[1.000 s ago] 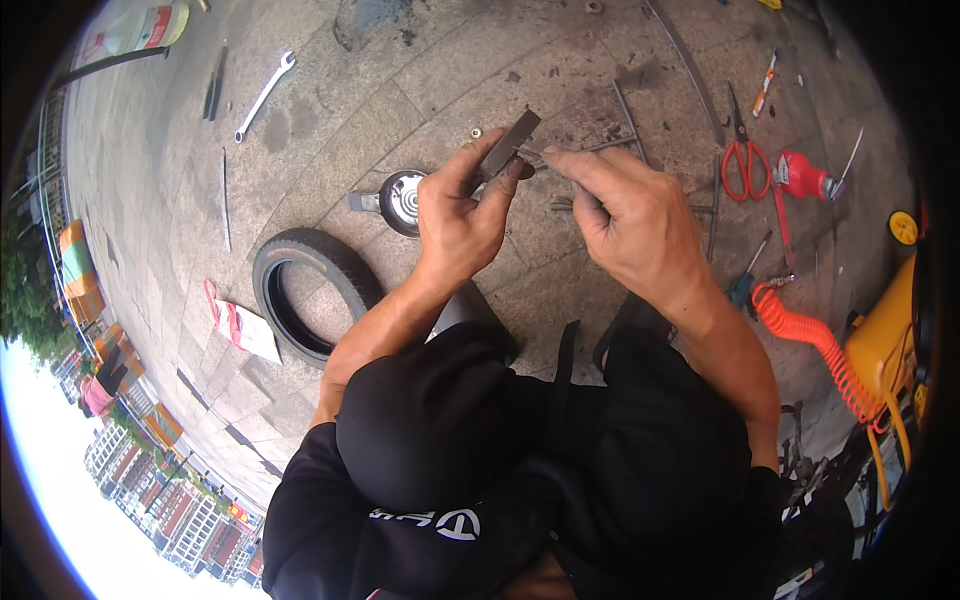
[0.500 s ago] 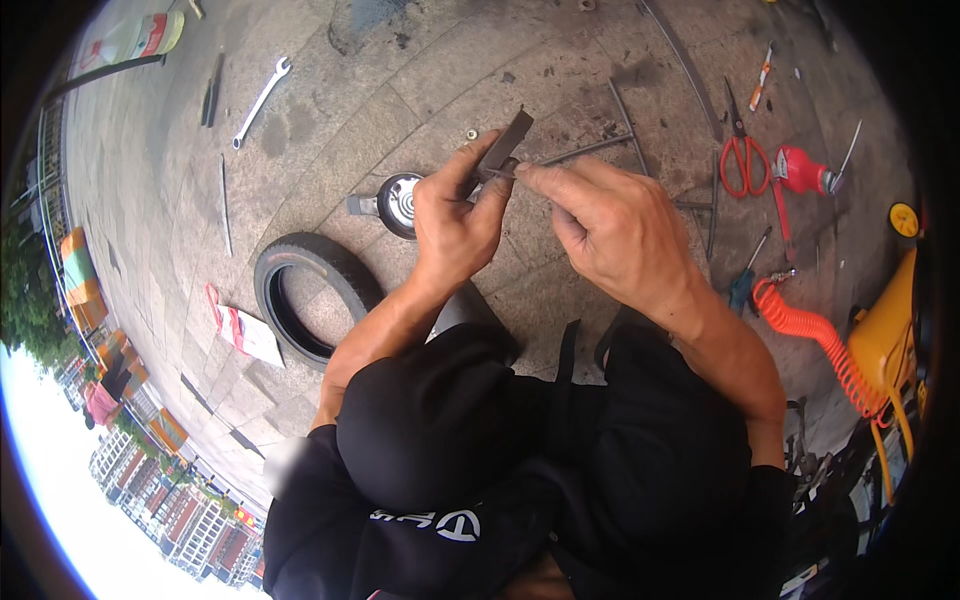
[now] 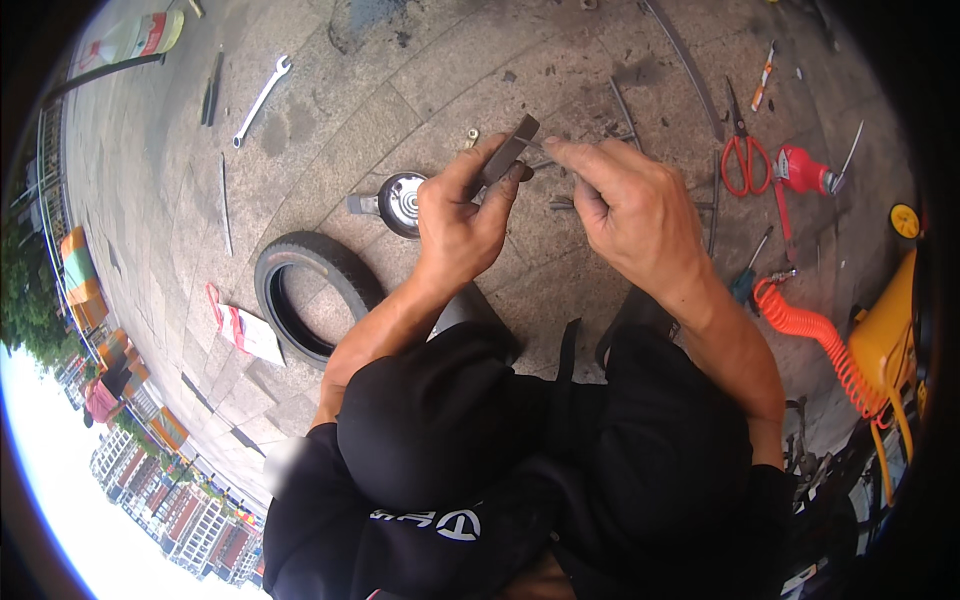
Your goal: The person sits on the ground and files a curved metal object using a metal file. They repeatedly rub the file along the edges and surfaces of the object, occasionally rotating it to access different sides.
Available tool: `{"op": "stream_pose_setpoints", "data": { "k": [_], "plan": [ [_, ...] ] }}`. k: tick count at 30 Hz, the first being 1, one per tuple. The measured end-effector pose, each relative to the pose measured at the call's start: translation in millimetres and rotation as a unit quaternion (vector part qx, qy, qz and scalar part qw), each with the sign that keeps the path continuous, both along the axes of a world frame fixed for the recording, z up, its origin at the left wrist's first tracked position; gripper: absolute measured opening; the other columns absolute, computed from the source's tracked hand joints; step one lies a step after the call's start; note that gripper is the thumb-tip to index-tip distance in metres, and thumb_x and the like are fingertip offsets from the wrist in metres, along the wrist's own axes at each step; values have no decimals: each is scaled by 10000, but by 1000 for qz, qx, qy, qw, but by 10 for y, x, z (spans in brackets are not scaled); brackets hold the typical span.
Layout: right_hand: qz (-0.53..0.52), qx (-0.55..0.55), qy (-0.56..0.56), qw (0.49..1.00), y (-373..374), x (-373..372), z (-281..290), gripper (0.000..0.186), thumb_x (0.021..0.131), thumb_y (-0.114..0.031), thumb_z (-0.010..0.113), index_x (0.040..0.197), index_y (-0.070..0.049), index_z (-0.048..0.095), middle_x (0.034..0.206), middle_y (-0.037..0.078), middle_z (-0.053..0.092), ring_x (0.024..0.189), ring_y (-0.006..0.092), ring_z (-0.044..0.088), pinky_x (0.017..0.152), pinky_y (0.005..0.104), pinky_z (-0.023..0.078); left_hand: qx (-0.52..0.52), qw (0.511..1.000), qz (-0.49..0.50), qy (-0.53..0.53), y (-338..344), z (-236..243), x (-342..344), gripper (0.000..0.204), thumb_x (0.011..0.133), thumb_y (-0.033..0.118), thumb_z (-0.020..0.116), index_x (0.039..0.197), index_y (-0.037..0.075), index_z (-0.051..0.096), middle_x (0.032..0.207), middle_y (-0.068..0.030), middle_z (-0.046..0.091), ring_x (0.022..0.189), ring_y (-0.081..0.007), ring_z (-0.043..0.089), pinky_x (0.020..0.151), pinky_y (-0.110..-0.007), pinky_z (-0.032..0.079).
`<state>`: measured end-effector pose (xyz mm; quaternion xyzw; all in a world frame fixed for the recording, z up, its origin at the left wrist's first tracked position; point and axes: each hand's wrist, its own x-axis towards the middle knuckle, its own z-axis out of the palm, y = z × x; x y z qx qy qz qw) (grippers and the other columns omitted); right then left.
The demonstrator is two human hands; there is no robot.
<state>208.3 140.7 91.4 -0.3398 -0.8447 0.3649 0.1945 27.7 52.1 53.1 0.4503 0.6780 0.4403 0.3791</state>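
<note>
Between the thumb and fingers of my left hand (image 3: 460,220) is a flat, dark grey-brown strip (image 3: 512,147), tilted up and to the right. My right hand (image 3: 645,215) is closed in a pinch just right of the strip's upper end. A thin sliver shows between its fingertips and the strip; what it is I cannot make out. Beyond my left hand a small nut (image 3: 472,139) lies on the paving. Left of that hand sits a small black wheel-like part (image 3: 403,205) with a pale centre. A black tyre (image 3: 350,270) lies beside my left forearm.
A wrench (image 3: 262,103) and thin rods lie to the far left. On the right are red-handled scissors (image 3: 745,165), a red bottle (image 3: 800,170), a screwdriver (image 3: 745,285), an orange coiled hose (image 3: 820,325) and a yellow tank (image 3: 885,330). A white-and-red packet (image 3: 250,335) lies near the tyre.
My right hand has moved right and slightly away from me, its fingertips sliding toward the strip's upper end. The strip has turned slightly in my left hand, which stays almost in place.
</note>
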Motion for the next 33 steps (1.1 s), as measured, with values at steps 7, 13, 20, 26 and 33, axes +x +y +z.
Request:
{"op": "stream_pose_setpoints", "data": {
  "k": [7,13,20,26,33],
  "plan": [
    [2,4,-7,1000,27,-8,-35,388,835,-67,737,1219,-113,701,908,113,689,791,323,703,696,420,578,2,1000,13,24,2,-15,1,350,913,16,697,1253,-55,657,1012,-167,773,942,-215,753,809,-308,563],
    [-18,-6,-3,1000,-55,-9,-60,379,832,-90,751,1208,-121,712,870,107,678,775,313,705,667,413,578,-7,1000,15,19,1,-25,-10,366,902,21,699,1259,-50,657,1016,-178,769,937,-212,752,794,-302,563],
    [-8,-5,20,1000,-20,-16,-72,383,821,-51,746,1199,-105,711,873,116,681,773,318,704,660,415,577,-7,1000,13,-7,-6,-6,11,356,933,17,692,1279,-51,649,997,-178,767,932,-184,737,817,-292,558],
    [-47,-14,20,999,17,-2,-37,383,841,-50,730,1217,-111,698,892,120,692,759,335,704,661,431,576,2,998,18,-53,-16,5,16,352,942,8,697,1279,-74,635,1058,-137,757,973,-161,710,871,-283,545],
    [-7,3,18,1000,45,15,-52,374,837,-71,743,1208,-101,699,868,125,673,760,335,706,659,431,578,21,996,11,-88,-15,-29,1,356,962,-3,674,1305,-77,618,1095,-128,737,1007,-150,683,881,-273,535]
  ]
}}
